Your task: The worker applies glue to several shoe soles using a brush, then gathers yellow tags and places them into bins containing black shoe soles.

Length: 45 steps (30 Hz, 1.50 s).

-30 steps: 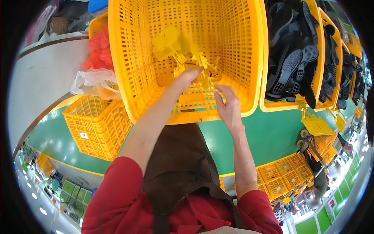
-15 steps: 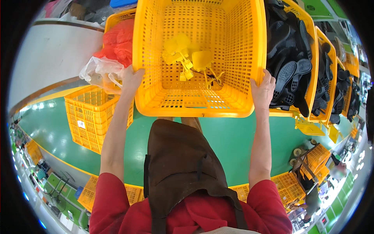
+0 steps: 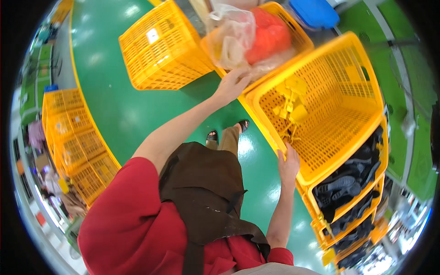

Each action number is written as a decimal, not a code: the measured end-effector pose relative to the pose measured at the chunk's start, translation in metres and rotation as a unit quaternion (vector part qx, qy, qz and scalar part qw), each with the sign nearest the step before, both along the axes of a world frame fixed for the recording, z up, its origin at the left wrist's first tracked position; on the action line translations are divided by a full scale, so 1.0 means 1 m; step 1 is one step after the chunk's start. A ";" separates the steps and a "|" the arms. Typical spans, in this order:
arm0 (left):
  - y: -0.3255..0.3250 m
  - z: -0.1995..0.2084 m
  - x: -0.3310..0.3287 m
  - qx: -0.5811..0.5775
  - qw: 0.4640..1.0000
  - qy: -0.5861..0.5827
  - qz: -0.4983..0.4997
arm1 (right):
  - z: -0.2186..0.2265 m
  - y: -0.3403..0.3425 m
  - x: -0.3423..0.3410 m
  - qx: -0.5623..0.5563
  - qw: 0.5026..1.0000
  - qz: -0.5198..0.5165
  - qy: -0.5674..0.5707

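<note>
A yellow slatted crate (image 3: 337,107) sits tilted to my right, with several yellow tags (image 3: 293,98) on cords lying inside it. My right hand (image 3: 288,166) grips the crate's near rim, its fingers hooked over the edge. My left hand (image 3: 233,86) is off this crate's rim, fingers and thumb apart. It is beside the edge of a neighbouring yellow crate, close to a clear plastic bag (image 3: 234,39); whether it touches the bag is unclear. A red plastic bag (image 3: 270,36) lies in that neighbouring crate.
Crates of black shoe soles (image 3: 341,188) stand in a row at lower right. Another yellow crate (image 3: 160,50) rests on the green floor ahead. Stacked yellow crates (image 3: 75,137) line the left side. A blue lid-like thing (image 3: 315,13) is at the far right.
My view has turned to the right. The crate with tags, held by both hands before, now sits beside the bag crate. My left hand has let go of it; my right stays on its rim.
</note>
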<state>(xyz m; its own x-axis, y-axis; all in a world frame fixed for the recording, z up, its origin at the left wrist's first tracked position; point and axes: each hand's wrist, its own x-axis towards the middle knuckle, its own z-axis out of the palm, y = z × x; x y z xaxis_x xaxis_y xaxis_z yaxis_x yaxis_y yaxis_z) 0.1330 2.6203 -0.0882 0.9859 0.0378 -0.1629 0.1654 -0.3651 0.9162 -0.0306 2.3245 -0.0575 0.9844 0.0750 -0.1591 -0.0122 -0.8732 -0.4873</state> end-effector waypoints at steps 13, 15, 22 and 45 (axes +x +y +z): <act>0.334 -0.071 -0.010 0.351 0.894 0.062 0.272 | -0.021 0.015 -0.004 -0.158 0.987 -0.011 -0.008; 0.347 -0.079 0.021 0.341 0.896 0.051 0.279 | -0.025 0.015 -0.003 -0.149 0.989 -0.001 -0.023; 0.389 -0.136 0.157 0.039 0.937 0.104 0.331 | -0.016 0.026 0.007 -0.132 0.990 -0.023 0.034; 0.665 -0.047 0.147 0.008 0.886 0.296 0.358 | -0.010 0.069 0.023 -0.263 0.888 -0.276 0.257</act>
<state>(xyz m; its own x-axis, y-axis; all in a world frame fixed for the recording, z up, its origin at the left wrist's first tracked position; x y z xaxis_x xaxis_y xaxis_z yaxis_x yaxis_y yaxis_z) 0.2797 3.2851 -0.1355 0.4503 0.6250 -0.6377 0.8098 0.0149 0.5865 -0.0075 2.3934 -0.0680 0.6354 -0.6145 -0.4677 -0.6124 -0.7699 0.1795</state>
